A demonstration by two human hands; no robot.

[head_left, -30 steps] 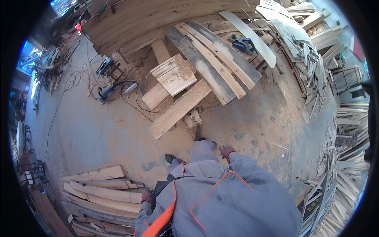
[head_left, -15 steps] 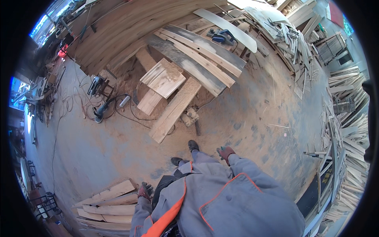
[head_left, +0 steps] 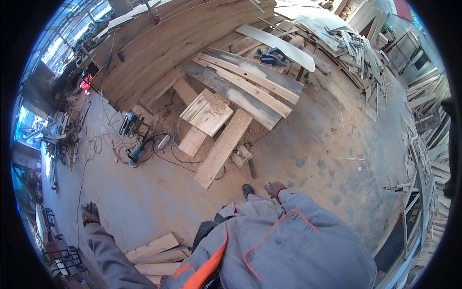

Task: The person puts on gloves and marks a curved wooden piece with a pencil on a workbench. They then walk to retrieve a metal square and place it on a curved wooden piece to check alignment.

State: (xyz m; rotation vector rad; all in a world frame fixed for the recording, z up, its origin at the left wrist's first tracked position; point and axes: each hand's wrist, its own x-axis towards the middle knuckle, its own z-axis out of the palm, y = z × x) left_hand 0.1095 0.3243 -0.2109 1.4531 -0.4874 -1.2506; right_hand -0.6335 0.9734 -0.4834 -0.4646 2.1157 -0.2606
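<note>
At lower L, by grey fabric sleeve [head_left: 113, 255], see flat pale wooden planks [head_left: 153, 246], prob. stiff, heavyish, best held by long edges, w/ red-and-dark-gloved L hand [head_left: 90, 214] spread, unclear grip of red-gloved R hand [head_left: 275, 189].

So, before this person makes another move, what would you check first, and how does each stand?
1. Left hand free: ok; the gloved left hand is stretched out, apparently holding nothing.
2. Right hand free: ok as far as visible; no held object shows in the right hand.
3. Floor free of tools: not ok; a grinder-like tool lies there.
4. Blue power tool resting on a surface: ok; it sits among the boards.
5. Tools switched off: cannot tell.
</note>
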